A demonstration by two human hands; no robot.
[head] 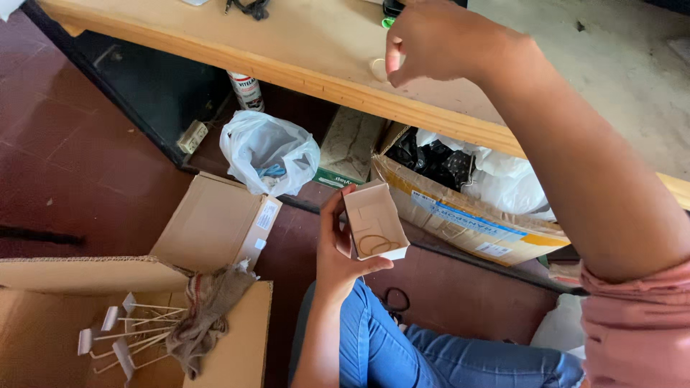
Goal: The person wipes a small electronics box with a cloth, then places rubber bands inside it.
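Cardboard box in hand: small open brown cardboard box (375, 221), held below the front edge of the long pale wooden workbench (302, 43); two thin rubber bands (374, 244) lie on its floor.
Left hand: left hand (338, 251) cups the small box from below and behind, thumb along its left wall, fingers curled under it, closed on it.
Right hand: right hand (431, 39) is raised over the workbench top, fingers bunched downward, thumb and forefinger pinched together just above a small round pale object (378, 69) on the wood; whether anything sits in the pinch I cannot tell.
Large carton under the bench: brown cardboard carton with a blue-and-yellow label (467, 215), holding black and white plastic bags.
Plastic bag: white knotted plastic bag (269, 151) on the floor under the workbench, left of that carton.
Flat open box: big brown corrugated box (136, 287) well left of the workbench's near edge, holding white wire hooks (129, 334) and a grey-brown rag (208, 309).
Spray can: white can (246, 90) standing under the bench.
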